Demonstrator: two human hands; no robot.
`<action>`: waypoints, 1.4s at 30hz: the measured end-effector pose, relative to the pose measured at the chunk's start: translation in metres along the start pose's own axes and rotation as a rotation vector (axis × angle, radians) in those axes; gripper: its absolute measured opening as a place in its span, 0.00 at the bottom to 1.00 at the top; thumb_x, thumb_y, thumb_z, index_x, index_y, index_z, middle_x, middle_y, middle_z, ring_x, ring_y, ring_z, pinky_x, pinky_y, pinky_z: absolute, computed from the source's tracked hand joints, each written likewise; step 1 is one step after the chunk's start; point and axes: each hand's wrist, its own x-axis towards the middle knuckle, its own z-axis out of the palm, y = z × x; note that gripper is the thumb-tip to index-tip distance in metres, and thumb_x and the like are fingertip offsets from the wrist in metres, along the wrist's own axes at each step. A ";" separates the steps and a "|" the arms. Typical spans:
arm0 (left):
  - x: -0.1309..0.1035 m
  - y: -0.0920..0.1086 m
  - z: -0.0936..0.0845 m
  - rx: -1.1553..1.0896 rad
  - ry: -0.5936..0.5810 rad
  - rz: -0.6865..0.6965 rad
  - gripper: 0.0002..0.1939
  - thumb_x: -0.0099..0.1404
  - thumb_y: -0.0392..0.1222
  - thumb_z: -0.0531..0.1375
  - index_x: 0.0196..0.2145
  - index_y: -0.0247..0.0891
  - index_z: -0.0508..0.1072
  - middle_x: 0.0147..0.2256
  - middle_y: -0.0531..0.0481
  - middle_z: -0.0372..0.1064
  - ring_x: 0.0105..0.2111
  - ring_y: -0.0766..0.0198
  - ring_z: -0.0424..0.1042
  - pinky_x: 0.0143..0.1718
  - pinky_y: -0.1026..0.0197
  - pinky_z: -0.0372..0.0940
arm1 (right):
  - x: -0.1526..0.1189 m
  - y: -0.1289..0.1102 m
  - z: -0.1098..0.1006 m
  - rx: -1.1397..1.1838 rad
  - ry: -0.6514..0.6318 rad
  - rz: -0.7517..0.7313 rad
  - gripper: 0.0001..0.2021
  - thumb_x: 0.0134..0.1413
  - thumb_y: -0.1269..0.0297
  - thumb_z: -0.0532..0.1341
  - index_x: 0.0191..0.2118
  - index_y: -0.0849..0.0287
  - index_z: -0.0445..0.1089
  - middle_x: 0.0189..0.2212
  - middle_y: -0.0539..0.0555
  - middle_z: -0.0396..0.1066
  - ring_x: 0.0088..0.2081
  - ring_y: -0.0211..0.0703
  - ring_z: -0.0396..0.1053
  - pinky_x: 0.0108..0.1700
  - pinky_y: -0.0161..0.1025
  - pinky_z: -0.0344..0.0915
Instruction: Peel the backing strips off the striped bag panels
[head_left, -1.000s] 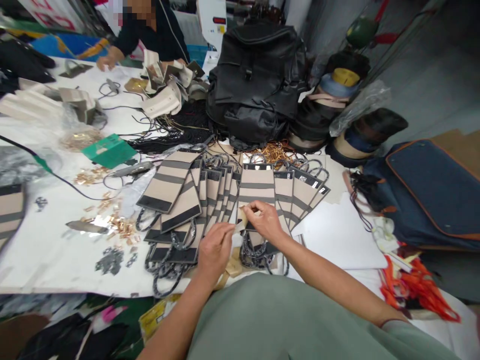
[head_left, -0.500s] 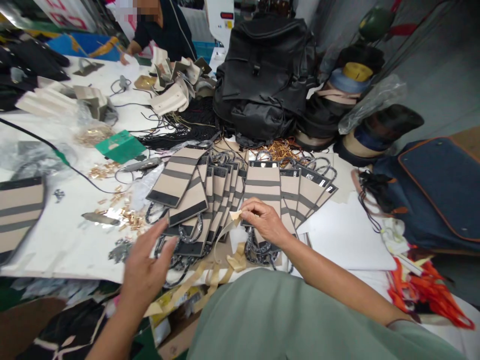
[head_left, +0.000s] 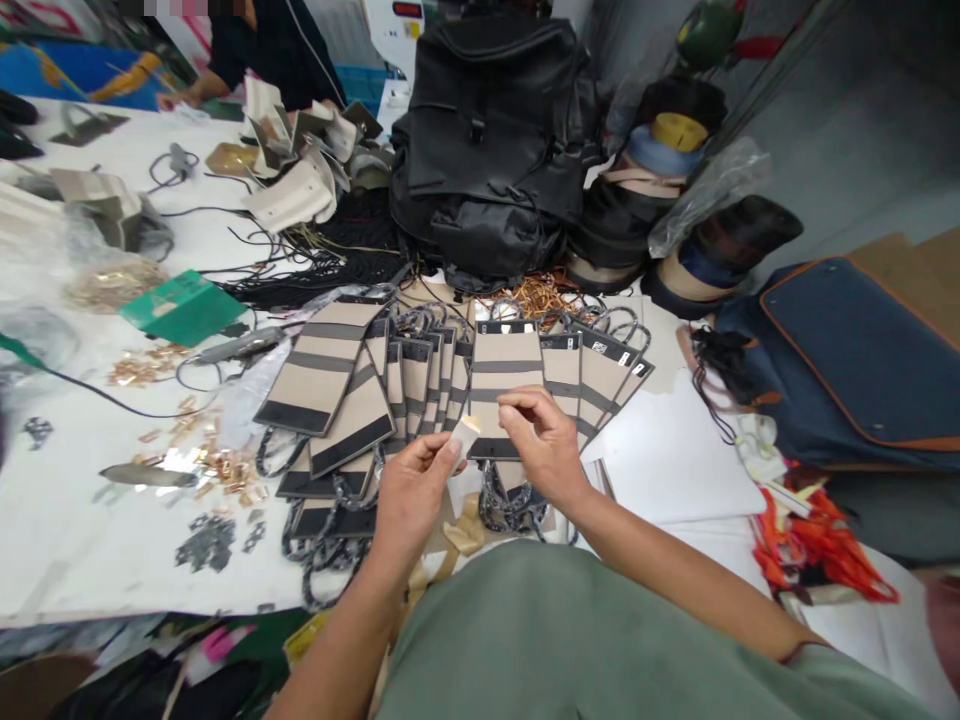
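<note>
Your white bench [head_left: 90,520] carries gold clips [head_left: 225,465] at left, fanned striped bags [head_left: 420,385] mid, a black backpack [head_left: 487,140] behind. Since half a second ago your left hand [head_left: 409,490] has returned, its fingers pinching the small tan strip [head_left: 466,432] with your right hand [head_left: 544,445]. The bench edge lies just beneath your wrists; bare white sheets [head_left: 675,465] lie right.

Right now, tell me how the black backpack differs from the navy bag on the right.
The black backpack stands upright on the table; the navy bag lies flat beyond its edge. The backpack is all black; the navy bag has orange piping. Both are soft fabric bags.
</note>
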 end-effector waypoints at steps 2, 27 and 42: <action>0.000 0.000 0.001 0.090 0.039 0.067 0.17 0.60 0.52 0.65 0.38 0.36 0.78 0.30 0.49 0.76 0.29 0.65 0.72 0.32 0.64 0.66 | 0.000 -0.005 0.000 -0.077 -0.037 -0.094 0.06 0.57 0.62 0.64 0.40 0.55 0.75 0.35 0.53 0.71 0.35 0.39 0.69 0.39 0.38 0.67; 0.067 -0.013 -0.008 -0.182 -0.062 -0.244 0.10 0.56 0.46 0.65 0.28 0.35 0.73 0.26 0.52 0.73 0.25 0.67 0.69 0.30 0.65 0.65 | 0.032 0.032 0.015 -0.235 -0.343 -0.195 0.05 0.59 0.65 0.62 0.38 0.53 0.75 0.39 0.53 0.77 0.41 0.44 0.73 0.47 0.43 0.64; 0.094 -0.022 -0.001 0.210 -0.056 0.088 0.13 0.60 0.49 0.64 0.39 0.40 0.79 0.35 0.48 0.78 0.32 0.60 0.74 0.37 0.61 0.67 | 0.070 0.069 0.025 -0.191 -0.376 0.233 0.08 0.55 0.59 0.64 0.36 0.57 0.75 0.29 0.50 0.75 0.31 0.39 0.71 0.36 0.35 0.67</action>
